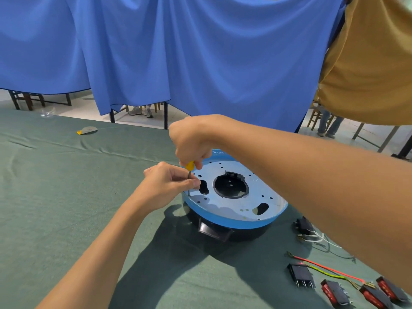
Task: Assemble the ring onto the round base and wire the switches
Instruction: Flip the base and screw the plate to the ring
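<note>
Bench point(66, 197) cloth lies open left of the base point(252, 234), which sits mid-bench under the ring point(236, 222); switches point(333, 294) crowd the near right edge. Right hand point(191, 139) grips a screwdriver point(189, 165) from above (tip at the plate point(234, 206) rim); left hand point(167, 181) fingers pinch its shaft.

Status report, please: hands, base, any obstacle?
Right hand grips screwdriver, left hand pinches its shaft. Tip on round base rim. Switches lie beside it. No obstacle seen.

One head-worn wide-angle camera looks forward and down, close over the green table point(55, 197); round base point(236, 207) toward five o'clock, blue curtain point(200, 52) at twelve.
</note>
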